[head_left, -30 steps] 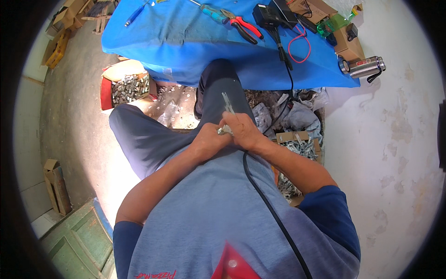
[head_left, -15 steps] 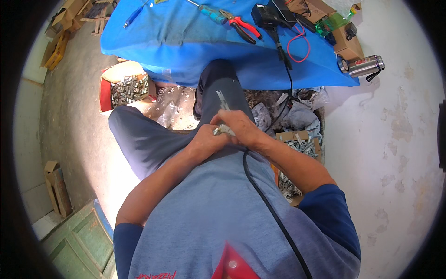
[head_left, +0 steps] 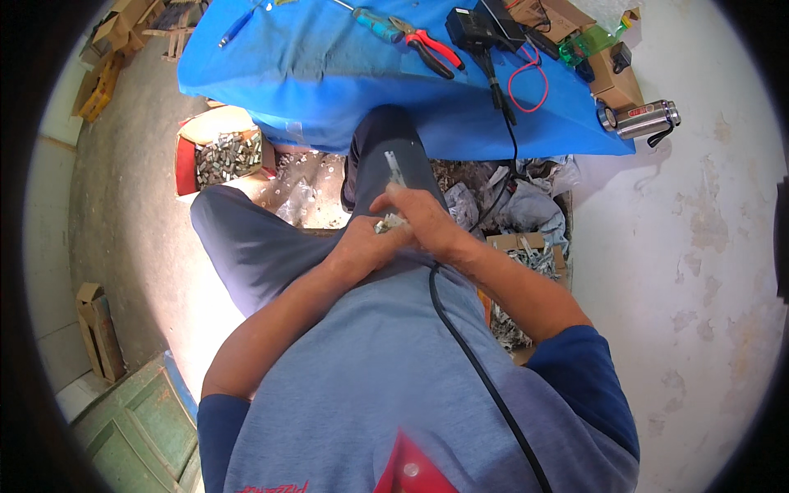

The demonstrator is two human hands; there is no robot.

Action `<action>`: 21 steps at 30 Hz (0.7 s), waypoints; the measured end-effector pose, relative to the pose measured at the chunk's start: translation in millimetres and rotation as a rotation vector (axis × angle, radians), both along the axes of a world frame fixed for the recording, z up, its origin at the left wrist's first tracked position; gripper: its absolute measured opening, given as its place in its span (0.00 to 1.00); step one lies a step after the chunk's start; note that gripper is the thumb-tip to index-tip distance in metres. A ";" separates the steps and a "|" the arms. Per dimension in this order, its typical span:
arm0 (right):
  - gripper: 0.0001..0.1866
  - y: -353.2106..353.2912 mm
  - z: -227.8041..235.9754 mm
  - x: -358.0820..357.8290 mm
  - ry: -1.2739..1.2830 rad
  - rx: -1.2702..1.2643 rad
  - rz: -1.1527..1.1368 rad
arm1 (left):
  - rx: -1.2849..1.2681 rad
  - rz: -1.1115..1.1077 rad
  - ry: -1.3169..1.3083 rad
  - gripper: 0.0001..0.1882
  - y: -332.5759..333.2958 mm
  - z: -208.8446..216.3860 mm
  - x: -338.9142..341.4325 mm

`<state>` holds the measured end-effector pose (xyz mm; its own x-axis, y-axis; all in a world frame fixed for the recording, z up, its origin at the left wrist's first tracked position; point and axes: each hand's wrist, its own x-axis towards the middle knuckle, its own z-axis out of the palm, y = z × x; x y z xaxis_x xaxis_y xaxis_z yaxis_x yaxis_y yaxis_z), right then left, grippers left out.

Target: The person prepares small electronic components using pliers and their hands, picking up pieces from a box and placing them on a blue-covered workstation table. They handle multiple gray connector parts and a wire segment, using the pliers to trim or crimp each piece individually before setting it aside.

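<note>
My two hands meet over my lap, just above my thigh. My right hand (head_left: 427, 220) is closed, and a thin pale metal strip (head_left: 392, 167) sticks out beyond its fingers toward the table. Partly tucked under it, my left hand (head_left: 366, 248) is curled around a small bunch of whitish metal pieces (head_left: 389, 223). The fingertips of both hands are largely hidden, so where the strip's near end sits cannot be seen.
Ahead is a blue-covered table (head_left: 320, 99) with red-handled pliers (head_left: 433, 53), a screwdriver (head_left: 378, 26) and a black adapter (head_left: 468, 29). A box of small metal parts (head_left: 228, 158) stands left, a carton of metal strips (head_left: 534, 261) right. A black cable (head_left: 472, 353) crosses my shirt.
The strip has shifted and tilted slightly. My right hand has turned a little over the left, and the whitish pieces between the hands have changed position slightly.
</note>
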<state>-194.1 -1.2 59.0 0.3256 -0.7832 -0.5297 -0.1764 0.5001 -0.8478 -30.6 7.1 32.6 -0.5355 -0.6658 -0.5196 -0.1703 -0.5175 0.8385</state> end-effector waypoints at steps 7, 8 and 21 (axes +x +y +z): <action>0.29 28.0 -29.7 34.7 -0.189 0.028 -0.691 | -0.144 0.051 -0.076 0.25 0.9 10.0 0.9; 0.29 26.3 -33.1 40.4 -0.235 0.051 -0.769 | -0.194 0.090 -0.069 0.25 0.2 4.7 -1.1; 0.21 52.2 -19.8 -56.0 0.202 -0.370 -0.628 | 0.099 0.130 0.314 0.25 -0.6 5.2 0.0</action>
<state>-250.1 51.0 39.2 -0.3163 -0.9278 -0.1979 -0.1220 0.2467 -0.9614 -30.5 6.5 37.8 -0.5931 -0.6934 -0.4091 0.1603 -0.5996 0.7840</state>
